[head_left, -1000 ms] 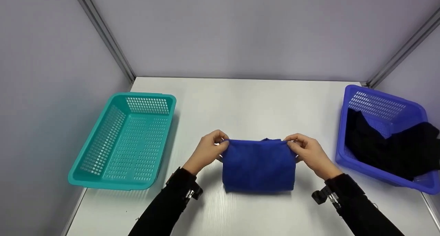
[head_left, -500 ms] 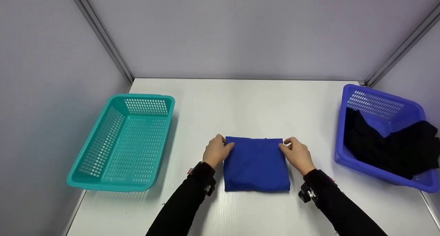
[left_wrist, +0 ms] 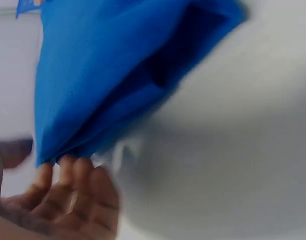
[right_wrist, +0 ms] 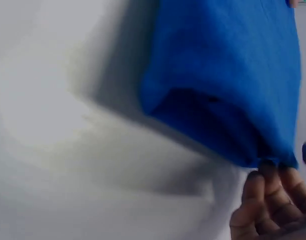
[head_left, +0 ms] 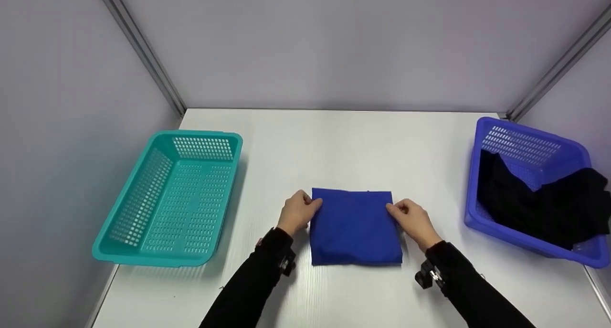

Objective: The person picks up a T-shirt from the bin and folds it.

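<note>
A folded blue cloth (head_left: 355, 227) lies as a near-square on the white table, its far edge turned toward the back wall. At its far left corner my left hand (head_left: 297, 212) touches the side edge with the fingertips. The left wrist view shows the thumb (left_wrist: 15, 151) apart from the fabric and the cloth's layered side gaping. My right hand (head_left: 414, 221) touches the right edge near the far corner. In the right wrist view its fingertips (right_wrist: 273, 177) meet the cloth's corner, with the thumb standing off to the side.
A teal basket (head_left: 102, 242) with nothing in it stands on the left of the table (head_left: 353, 146). On the right, a purple-blue basket (head_left: 472, 194) holds black fabric (head_left: 553, 208) that hangs over its right side. Grey panels (head_left: 334, 46) enclose the back and sides.
The raised blue cloth has been laid down flat, its far edge released from the pinching fingers. Both hands have moved inward beside it, then drawn slightly nearer the body.
</note>
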### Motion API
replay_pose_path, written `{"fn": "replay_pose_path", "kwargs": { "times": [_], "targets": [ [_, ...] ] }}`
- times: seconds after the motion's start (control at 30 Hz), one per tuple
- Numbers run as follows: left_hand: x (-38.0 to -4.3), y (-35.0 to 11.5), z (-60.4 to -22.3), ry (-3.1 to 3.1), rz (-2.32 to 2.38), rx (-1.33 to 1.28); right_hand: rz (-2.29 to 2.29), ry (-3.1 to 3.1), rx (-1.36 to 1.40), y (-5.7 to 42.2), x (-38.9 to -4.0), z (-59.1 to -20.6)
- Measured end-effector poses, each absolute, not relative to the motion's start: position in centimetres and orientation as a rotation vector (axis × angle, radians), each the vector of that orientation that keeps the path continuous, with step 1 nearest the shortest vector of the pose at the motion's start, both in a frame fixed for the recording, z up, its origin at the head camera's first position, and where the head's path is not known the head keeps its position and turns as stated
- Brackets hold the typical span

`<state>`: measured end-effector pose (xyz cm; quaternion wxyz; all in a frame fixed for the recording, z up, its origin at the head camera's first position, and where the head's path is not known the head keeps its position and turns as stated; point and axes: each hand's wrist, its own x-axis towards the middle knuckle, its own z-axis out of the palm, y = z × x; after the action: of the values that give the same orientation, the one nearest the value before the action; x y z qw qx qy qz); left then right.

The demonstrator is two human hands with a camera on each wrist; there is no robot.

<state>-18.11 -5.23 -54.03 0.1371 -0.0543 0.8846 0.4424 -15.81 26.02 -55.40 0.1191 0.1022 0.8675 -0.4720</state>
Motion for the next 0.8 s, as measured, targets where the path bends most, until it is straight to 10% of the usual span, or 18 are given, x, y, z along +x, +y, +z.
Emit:
{"fn": "replay_pose_path", "kwargs": {
  "times": [0.8],
  "targets": [
    [-13.0,-8.5,-54.2,2.199,1.357,0.124,-1.402,2.270,0.128,28.7,-10.8,-55.5]
  ]
}}
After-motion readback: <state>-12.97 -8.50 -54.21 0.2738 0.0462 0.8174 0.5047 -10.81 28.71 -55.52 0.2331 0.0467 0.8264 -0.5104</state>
